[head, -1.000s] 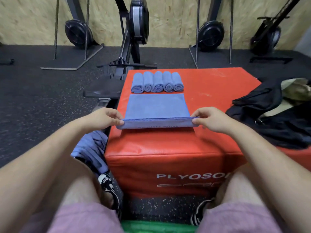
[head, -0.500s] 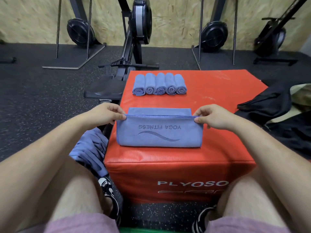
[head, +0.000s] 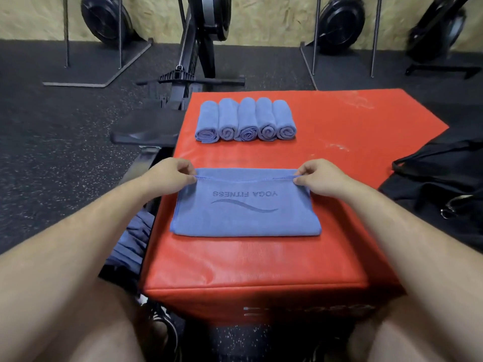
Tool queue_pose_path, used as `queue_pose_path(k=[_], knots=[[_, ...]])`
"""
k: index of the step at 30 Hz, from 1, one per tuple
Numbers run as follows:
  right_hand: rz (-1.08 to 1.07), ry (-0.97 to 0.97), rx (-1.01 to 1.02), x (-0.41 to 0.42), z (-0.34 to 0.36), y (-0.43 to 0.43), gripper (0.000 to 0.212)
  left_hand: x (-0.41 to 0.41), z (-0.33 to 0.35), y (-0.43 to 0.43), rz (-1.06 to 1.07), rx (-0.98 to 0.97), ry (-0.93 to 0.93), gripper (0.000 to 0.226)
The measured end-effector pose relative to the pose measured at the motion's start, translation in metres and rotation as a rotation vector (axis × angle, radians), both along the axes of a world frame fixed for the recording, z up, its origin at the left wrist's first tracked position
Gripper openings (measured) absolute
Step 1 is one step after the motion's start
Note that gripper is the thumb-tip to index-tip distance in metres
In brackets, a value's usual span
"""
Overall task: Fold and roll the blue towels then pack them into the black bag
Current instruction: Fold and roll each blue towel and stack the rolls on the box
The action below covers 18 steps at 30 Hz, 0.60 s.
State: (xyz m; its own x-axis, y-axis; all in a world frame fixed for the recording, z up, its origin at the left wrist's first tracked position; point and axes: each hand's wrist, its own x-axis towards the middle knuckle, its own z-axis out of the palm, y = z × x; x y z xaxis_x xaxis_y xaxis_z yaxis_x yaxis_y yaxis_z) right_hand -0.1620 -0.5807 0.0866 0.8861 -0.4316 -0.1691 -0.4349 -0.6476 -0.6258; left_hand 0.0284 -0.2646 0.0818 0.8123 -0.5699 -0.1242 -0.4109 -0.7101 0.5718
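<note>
A blue towel (head: 245, 212) printed "YOGA FITNESS" lies folded in half on the red plyo box (head: 256, 267), fold towards me. My left hand (head: 171, 176) pinches the far left corner of its top layer and my right hand (head: 318, 177) pinches the far right corner; both corners sit at the towel's far edge. Several rolled blue towels (head: 245, 120) lie side by side in a row at the far part of the box. The black bag (head: 441, 178) lies open at the right, partly out of frame.
More blue towels (head: 132, 239) are heaped on the floor to the left of the box, by my left knee. A rowing machine (head: 183, 82) stands behind the box, with other machines along the wall. My knees flank the box's near side.
Both hands carried the towel's near edge away from me and laid it over the far edge, folding the towel in half. The printed side now faces up.
</note>
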Motion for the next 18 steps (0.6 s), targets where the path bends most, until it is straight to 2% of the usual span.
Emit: queue_pose_path(k=[5,13,15,18], knots=[[-0.029,-0.03,-0.027,0.011,-0.003,-0.009,0.004,0.015,-0.005,-0.002,0.014,-0.106,0.05,0.007],[-0.11,-0.012,-0.223,0.024,-0.018,-0.006,0.008,0.018,-0.021,-0.018,0.055,-0.034,-0.195,0.007],[-0.137,0.042,-0.379,0.025,-0.018,0.004,0.018,0.014,-0.025,-0.022,0.104,0.016,-0.293,0.016],[-0.139,0.011,-0.808,0.026,-0.011,0.028,0.037,-0.01,-0.025,-0.038,0.092,0.054,-0.584,0.031]])
